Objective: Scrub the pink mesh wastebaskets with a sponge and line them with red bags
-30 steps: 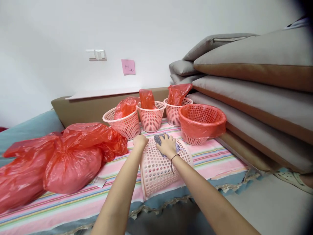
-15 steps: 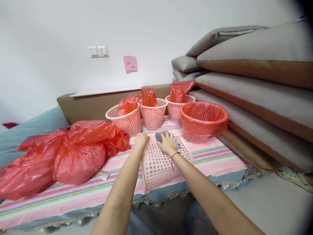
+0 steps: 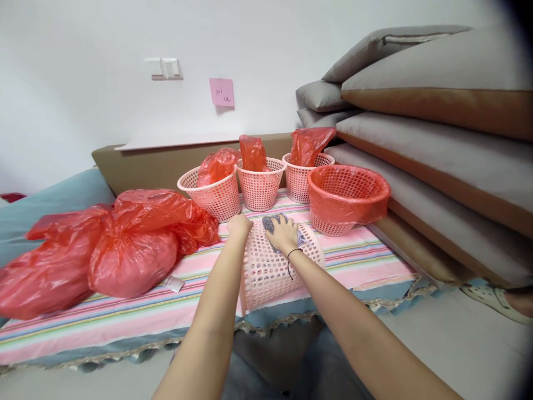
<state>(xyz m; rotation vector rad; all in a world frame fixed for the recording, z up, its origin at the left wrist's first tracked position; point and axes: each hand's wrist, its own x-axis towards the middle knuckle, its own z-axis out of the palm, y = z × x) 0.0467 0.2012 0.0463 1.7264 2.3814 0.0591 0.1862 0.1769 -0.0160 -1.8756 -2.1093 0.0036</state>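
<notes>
A pale pink perforated plastic basket (image 3: 270,278) lies on its side on the striped cloth (image 3: 200,300), close to the front edge. My left hand (image 3: 240,224) is closed around its rim at the left. My right hand (image 3: 283,234) presses a grey cloth (image 3: 270,223) against the upper side of the basket, fingers spread over it. Part of the cloth shows beyond the fingertips and on the right of the hand. A dark cord circles my right wrist.
Behind stand three pink baskets (image 3: 261,186) with red plastic bags tucked in. A basket lined with a red bag (image 3: 350,205) is at right, beside stacked grey cushions (image 3: 433,144). Full red bags (image 3: 133,255) lie at left. Someone's foot in a clog (image 3: 495,300) shows far right.
The view has tilted down slightly, so everything sits a little higher. Both hands keep their places on the basket, with the grey cloth still under my right hand.
</notes>
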